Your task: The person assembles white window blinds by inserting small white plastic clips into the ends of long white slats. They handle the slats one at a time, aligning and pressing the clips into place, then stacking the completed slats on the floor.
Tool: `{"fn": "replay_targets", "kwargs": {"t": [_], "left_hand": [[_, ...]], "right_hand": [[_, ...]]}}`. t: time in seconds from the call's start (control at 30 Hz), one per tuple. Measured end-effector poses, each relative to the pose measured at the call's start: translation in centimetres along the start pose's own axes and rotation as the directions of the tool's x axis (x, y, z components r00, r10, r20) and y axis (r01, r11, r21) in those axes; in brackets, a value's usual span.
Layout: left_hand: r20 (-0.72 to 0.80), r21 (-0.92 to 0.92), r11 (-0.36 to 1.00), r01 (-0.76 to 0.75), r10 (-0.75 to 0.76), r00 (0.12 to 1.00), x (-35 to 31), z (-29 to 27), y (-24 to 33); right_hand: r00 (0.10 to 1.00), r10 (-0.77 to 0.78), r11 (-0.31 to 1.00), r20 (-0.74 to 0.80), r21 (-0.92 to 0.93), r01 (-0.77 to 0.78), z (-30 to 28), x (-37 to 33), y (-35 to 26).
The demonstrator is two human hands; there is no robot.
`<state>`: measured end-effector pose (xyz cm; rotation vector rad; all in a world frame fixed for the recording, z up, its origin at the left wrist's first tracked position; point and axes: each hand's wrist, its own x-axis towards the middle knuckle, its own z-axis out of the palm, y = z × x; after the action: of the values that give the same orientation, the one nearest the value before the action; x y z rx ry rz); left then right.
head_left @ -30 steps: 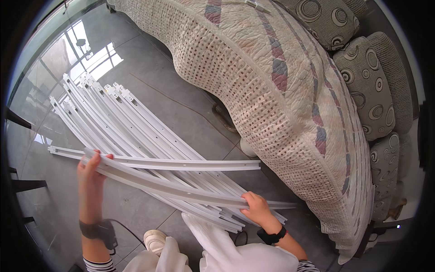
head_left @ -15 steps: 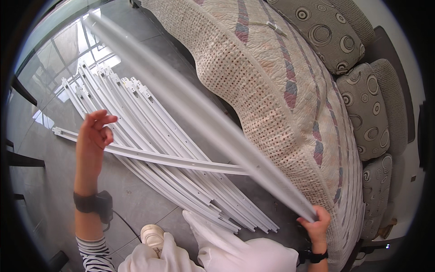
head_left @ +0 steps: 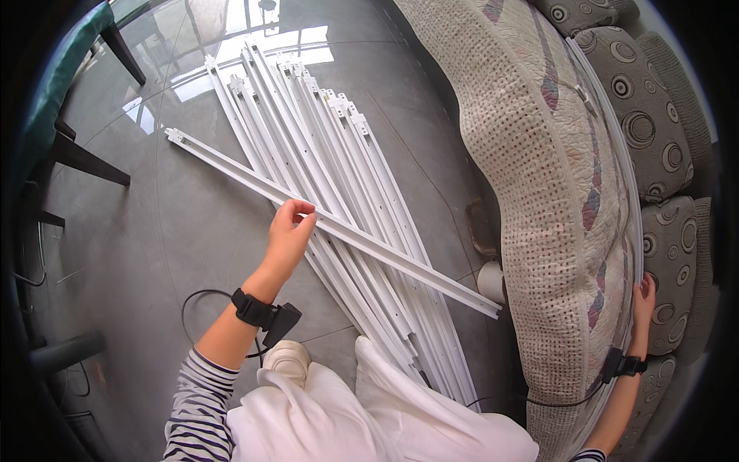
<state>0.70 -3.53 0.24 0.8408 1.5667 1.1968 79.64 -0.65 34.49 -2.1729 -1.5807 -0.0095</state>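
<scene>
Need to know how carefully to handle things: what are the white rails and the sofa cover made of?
Rails: probably painted or coated metal; thin, straight channel profiles with punched holes and a slight sheen, though plastic is possible. Sofa cover: quilted fabric, matte, with stitched puckers and a printed pattern.

Glossy grey tiled floor [head_left: 177,231]: bundle of long white metal rails [head_left: 339,192] lies on it beyond the left hand [head_left: 289,235], one rail [head_left: 400,258] crosswise on top, under its fingers.

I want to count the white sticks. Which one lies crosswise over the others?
The rail under the left hand. It runs slantwise across the pile of rails, which all lie side by side on the floor.
</scene>
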Motion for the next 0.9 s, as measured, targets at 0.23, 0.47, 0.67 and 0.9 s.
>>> {"fn": "replay_targets", "kwargs": {"t": [0.23, 0.47, 0.67, 0.9], "left_hand": [[-0.443, -0.168, 0.960, 0.226, -0.278, 0.852, 2.7, -6.3, -7.3], [-0.342, -0.388, 0.902, 0.190, -0.332, 0.879, 7.9, -10.3, -5.1], [-0.343, -0.558, 0.816, 0.152, -0.393, 0.853, 10.6, -13.3, -6.6], [0.143, -0.398, 0.880, 0.261, -0.222, 0.964, -2.2, -3.4, 1.2]], "right_hand": [[0.893, -0.067, 0.948, 0.445, -0.251, 0.196, 8.3, -6.5, -15.2], [0.832, -0.328, 0.934, 0.448, 0.025, 0.355, 8.8, -19.3, -28.7], [0.427, -0.593, 0.667, 0.683, 0.119, 0.735, 18.5, -26.7, -33.9], [0.544, -0.649, 0.756, 0.532, 0.370, 0.540, 30.2, -29.3, -35.6]]}}
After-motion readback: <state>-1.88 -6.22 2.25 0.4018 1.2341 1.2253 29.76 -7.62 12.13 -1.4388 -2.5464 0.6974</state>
